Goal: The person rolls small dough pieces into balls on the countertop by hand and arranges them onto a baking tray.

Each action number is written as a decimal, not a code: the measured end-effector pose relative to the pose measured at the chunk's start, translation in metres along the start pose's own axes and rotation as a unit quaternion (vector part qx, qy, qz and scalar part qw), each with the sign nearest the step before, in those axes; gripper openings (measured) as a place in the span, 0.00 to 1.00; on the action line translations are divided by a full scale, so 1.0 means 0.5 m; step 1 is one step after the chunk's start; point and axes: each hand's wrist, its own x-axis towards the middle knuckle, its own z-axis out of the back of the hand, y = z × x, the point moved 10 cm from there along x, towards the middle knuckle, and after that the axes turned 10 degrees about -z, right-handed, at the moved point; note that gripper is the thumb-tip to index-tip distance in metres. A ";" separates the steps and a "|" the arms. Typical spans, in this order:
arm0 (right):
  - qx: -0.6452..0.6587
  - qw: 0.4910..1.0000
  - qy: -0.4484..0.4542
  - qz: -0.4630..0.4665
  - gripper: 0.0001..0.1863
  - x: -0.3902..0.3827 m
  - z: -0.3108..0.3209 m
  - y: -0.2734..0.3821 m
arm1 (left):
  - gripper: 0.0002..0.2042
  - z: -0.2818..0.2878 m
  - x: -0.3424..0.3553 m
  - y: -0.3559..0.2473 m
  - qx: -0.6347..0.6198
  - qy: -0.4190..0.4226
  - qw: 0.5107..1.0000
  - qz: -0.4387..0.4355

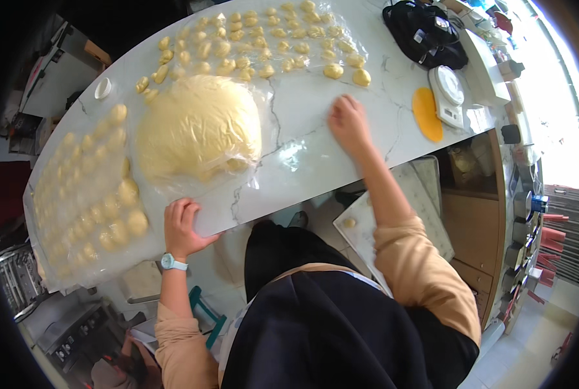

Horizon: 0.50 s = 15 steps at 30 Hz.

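My right hand (pixel 349 124) is on the white marbled table (pixel 315 152), its fingers curled in; whatever lies inside or beneath them is hidden. At the table's front edge rests my left hand (pixel 184 227), thumb spread away from the fingers, holding nothing visible. Between and beyond the hands sits a large mound of pale yellow dough (pixel 198 126) under clear plastic film. Small dough pieces (pixel 260 42) lie in rows at the far side. Two smooth dough balls (pixel 361 78) are closest to my right hand. More dough balls (pixel 137 222) lie on the left, mostly under plastic film.
To the right are a white kitchen scale (pixel 447 96), an orange dough scraper (pixel 427 115) and a black bag (pixel 425 32). A small white fluted cup (pixel 103 88) stands far left. Below the table's edge, a pale tray (pixel 367 223) carries one dough ball. Another person (pixel 134 360) shows lower left.
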 end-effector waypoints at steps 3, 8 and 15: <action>0.045 0.994 0.095 -0.027 0.04 -0.019 -0.074 0.080 | 0.32 -0.008 -0.020 0.009 0.001 0.001 1.000 0.005; 0.032 0.995 0.081 -0.039 0.04 -0.053 0.016 -0.011 | 0.32 0.002 -0.017 0.012 0.007 0.002 1.000 0.010; 0.097 0.985 0.108 -0.088 0.08 -0.090 -0.039 0.075 | 0.33 0.002 -0.032 0.008 0.006 0.003 1.000 0.011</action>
